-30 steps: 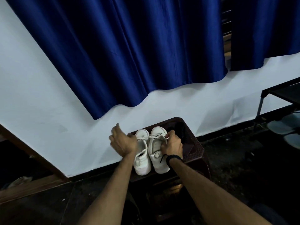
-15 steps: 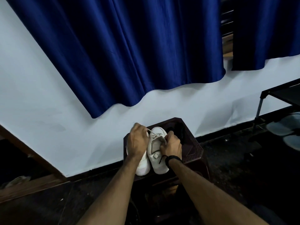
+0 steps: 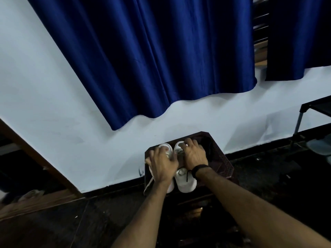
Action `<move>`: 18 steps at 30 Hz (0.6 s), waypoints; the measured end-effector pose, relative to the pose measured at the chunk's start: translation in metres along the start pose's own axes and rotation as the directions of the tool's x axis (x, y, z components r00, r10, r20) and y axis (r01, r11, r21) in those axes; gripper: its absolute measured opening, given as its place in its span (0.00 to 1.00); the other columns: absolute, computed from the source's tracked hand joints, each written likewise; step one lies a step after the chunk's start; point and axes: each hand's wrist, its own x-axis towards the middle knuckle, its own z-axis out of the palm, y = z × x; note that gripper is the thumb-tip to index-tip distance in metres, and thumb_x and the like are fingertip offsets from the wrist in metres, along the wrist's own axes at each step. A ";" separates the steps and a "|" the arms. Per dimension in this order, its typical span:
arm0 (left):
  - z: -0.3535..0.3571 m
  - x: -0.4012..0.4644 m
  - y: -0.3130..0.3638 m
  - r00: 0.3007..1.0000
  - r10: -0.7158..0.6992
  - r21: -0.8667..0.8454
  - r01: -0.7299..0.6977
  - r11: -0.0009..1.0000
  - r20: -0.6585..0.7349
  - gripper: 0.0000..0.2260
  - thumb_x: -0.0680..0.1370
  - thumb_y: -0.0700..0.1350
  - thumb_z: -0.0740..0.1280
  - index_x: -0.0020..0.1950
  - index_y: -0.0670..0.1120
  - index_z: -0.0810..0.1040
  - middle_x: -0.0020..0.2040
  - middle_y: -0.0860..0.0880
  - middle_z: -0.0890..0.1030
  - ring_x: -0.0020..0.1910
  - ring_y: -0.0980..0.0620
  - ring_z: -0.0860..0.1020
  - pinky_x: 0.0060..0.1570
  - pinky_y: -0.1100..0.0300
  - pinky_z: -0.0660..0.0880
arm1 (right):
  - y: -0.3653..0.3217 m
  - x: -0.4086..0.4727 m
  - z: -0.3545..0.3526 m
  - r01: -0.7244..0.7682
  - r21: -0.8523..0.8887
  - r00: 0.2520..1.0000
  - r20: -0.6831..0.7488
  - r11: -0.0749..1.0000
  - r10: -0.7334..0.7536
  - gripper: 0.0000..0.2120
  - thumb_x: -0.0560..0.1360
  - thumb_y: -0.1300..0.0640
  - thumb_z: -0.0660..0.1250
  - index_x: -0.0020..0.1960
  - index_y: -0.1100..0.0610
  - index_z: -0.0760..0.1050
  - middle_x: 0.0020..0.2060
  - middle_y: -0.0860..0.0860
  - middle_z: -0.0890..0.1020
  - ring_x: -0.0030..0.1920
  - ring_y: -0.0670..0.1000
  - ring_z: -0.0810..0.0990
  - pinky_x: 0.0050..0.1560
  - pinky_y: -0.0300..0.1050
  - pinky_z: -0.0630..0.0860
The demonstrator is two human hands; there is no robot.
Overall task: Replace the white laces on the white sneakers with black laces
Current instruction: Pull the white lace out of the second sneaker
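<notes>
On top of the little dark brown stool (image 3: 222, 163) by the wall, my two white sneakers (image 3: 186, 181) sit side by side, toes pointing away from me. My left hand (image 3: 162, 164) is over the left shoe, fingers curled down into the lace area, and a loose white lace (image 3: 149, 184) trails off that shoe down the stool's left edge. Can't honestly tell whether I'm pinching the lace or just pressing the shoe, my own knuckles hide it. My right hand (image 3: 194, 154) lies on the right shoe's upper part, fingers bent over its laces near the toe, same story with the grip. Something dark, maybe the black laces (image 3: 206, 143), sits just right of that hand.
</notes>
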 end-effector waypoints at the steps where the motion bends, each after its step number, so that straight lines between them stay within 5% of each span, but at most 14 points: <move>1: 0.006 -0.005 0.000 0.999 0.043 0.024 -0.043 0.999 -0.001 0.08 0.73 0.54 0.67 0.44 0.50 0.80 0.46 0.50 0.81 0.52 0.44 0.76 0.52 0.45 0.70 | 0.003 0.007 -0.004 0.079 -0.018 0.995 0.065 0.997 -0.077 0.16 0.76 0.56 0.61 0.63 0.52 0.74 0.60 0.54 0.74 0.59 0.58 0.73 0.54 0.50 0.72; 4: 0.015 -0.010 0.001 0.992 0.119 0.061 -0.117 0.991 -0.036 0.05 0.73 0.49 0.66 0.39 0.50 0.79 0.39 0.51 0.81 0.47 0.46 0.76 0.51 0.45 0.68 | 0.004 0.026 -0.015 0.203 -0.049 0.954 0.233 0.978 -0.187 0.12 0.78 0.52 0.60 0.57 0.53 0.79 0.56 0.55 0.80 0.58 0.58 0.76 0.54 0.48 0.71; 8: 0.021 -0.008 0.003 0.993 0.095 0.075 -0.089 0.993 -0.070 0.01 0.69 0.45 0.69 0.38 0.51 0.79 0.37 0.51 0.81 0.45 0.48 0.76 0.51 0.47 0.66 | 0.006 0.035 -0.013 0.182 -0.055 0.963 0.214 0.982 -0.166 0.12 0.77 0.53 0.60 0.55 0.52 0.80 0.52 0.55 0.82 0.55 0.58 0.79 0.53 0.48 0.72; 11: 0.020 -0.012 0.008 0.997 -0.001 0.037 0.004 0.999 -0.080 0.05 0.68 0.43 0.73 0.40 0.51 0.79 0.38 0.52 0.81 0.46 0.48 0.77 0.50 0.48 0.64 | 0.018 0.035 -0.019 -0.230 0.273 0.973 0.087 0.934 0.214 0.10 0.72 0.57 0.65 0.51 0.51 0.82 0.49 0.56 0.83 0.51 0.59 0.81 0.48 0.47 0.77; 14: 0.018 -0.013 0.011 0.996 -0.029 0.044 0.033 0.999 -0.089 0.07 0.67 0.43 0.74 0.40 0.51 0.79 0.38 0.53 0.81 0.45 0.48 0.78 0.49 0.49 0.63 | 0.036 0.033 -0.022 -0.555 0.478 0.818 0.164 0.682 0.551 0.07 0.70 0.59 0.66 0.45 0.54 0.83 0.48 0.59 0.83 0.52 0.60 0.81 0.49 0.46 0.77; 16: 0.018 -0.013 0.011 0.995 -0.029 0.056 0.035 0.998 -0.098 0.07 0.67 0.42 0.74 0.40 0.51 0.79 0.38 0.52 0.81 0.44 0.48 0.78 0.49 0.49 0.63 | 0.041 0.032 -0.018 -0.529 0.456 0.846 0.217 0.716 0.487 0.08 0.69 0.60 0.67 0.46 0.52 0.81 0.49 0.56 0.83 0.52 0.58 0.81 0.49 0.44 0.76; 18: 0.018 -0.013 0.011 0.993 -0.020 0.066 0.028 0.997 -0.114 0.07 0.67 0.42 0.74 0.40 0.51 0.79 0.38 0.52 0.81 0.45 0.47 0.78 0.48 0.50 0.62 | 0.037 0.034 -0.019 -0.345 0.490 0.937 0.128 0.801 0.325 0.14 0.64 0.58 0.67 0.49 0.51 0.80 0.48 0.51 0.83 0.52 0.56 0.80 0.50 0.42 0.75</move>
